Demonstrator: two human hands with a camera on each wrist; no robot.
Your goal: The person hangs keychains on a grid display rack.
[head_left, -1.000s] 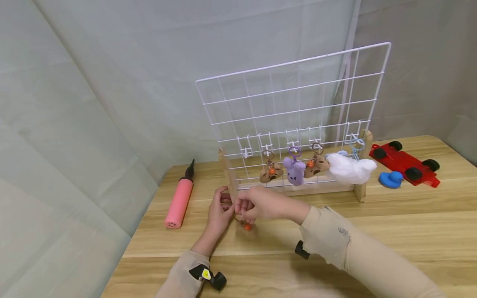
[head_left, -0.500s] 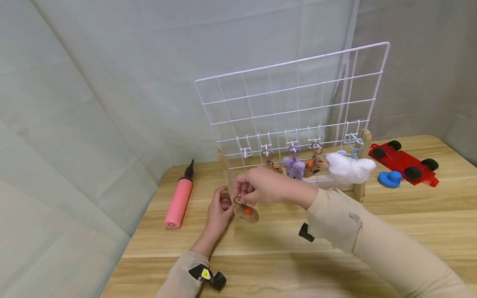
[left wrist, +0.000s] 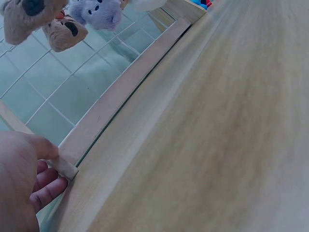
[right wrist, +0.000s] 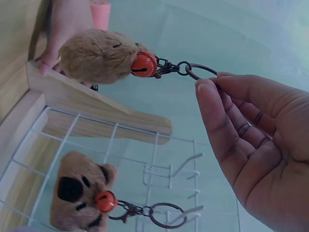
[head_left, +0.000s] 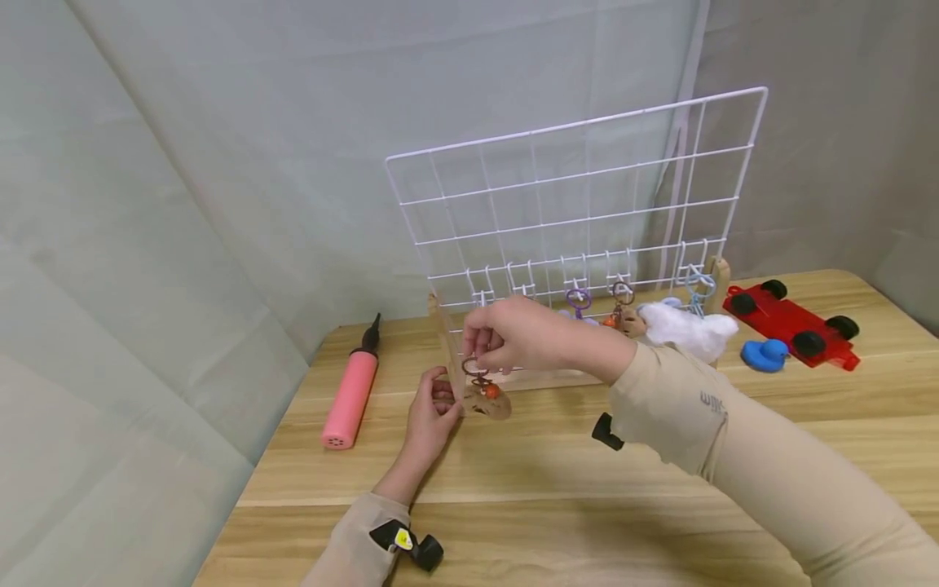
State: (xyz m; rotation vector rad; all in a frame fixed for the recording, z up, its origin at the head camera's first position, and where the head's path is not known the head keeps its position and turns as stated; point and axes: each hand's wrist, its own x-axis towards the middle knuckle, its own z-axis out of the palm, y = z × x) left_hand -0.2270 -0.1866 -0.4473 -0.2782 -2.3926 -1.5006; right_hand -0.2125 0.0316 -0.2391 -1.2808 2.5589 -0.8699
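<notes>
My right hand [head_left: 517, 334] pinches the dark metal ring [right wrist: 202, 66] of a plush keychain between thumb and forefinger. From the ring hangs a brown furry head [right wrist: 94, 55] with an orange bell [right wrist: 144, 65], in front of the left end of a white wire grid rack [head_left: 576, 123]. With thumb and fingers on either side, my left hand [head_left: 429, 416] grips the rack's wooden end foot [left wrist: 66, 167] at the table. A similar brown plush keychain [right wrist: 77, 191] hangs on a hook, hidden behind my right hand in the head view. The leftmost hook [head_left: 482, 298] holds nothing.
Farther right on the rack hang a purple plush [left wrist: 99, 13], another brown plush [head_left: 631, 324] and a fluffy white plush [head_left: 685, 328]. A pink hand pump [head_left: 350, 399] lies at the left. A blue duck [head_left: 764, 356] and a red toy car [head_left: 792, 322] are at the right.
My right hand has lifted the brown plush keychain up from near the tabletop, towards the hooks. It now covers the hung keychain behind it. My left hand has stayed on the wooden foot.
</notes>
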